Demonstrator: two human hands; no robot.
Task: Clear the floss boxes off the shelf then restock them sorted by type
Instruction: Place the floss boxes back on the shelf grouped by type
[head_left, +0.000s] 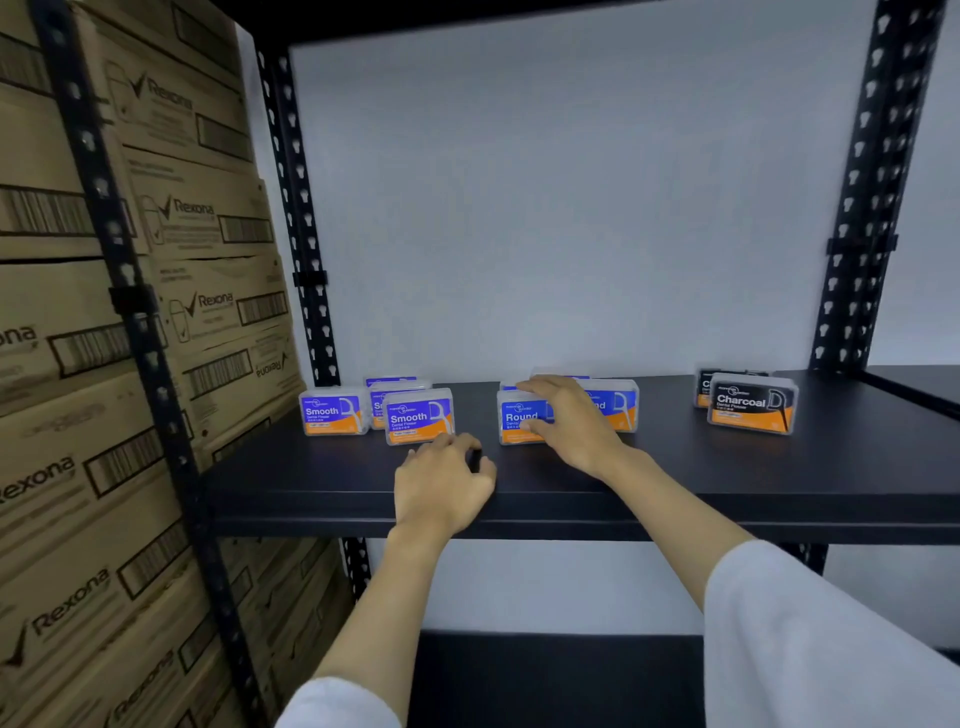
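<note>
Resting on the black shelf, the floss boxes stand upright with labels facing out, already grouped by type: Smooth boxes at the left, Round boxes in the middle, Charcoal boxes at the right, with clear gaps between the groups so each kind reads at a glance. The right hand lies over the front Round box, fingers spread across its top and face and the thumb low on its front; it looks like a squaring-up touch to bring the box in line with its neighbour behind, though whether it truly grips is hard to tell. The left hand sits loosely curled on the shelf just in front of the nearest Smooth box, holding nothing, fingertips near its lower edge, probably ready to nudge it. Cardboard cartons fill the neighbouring rack at the left. By this layout the restocking seems far along.
</note>
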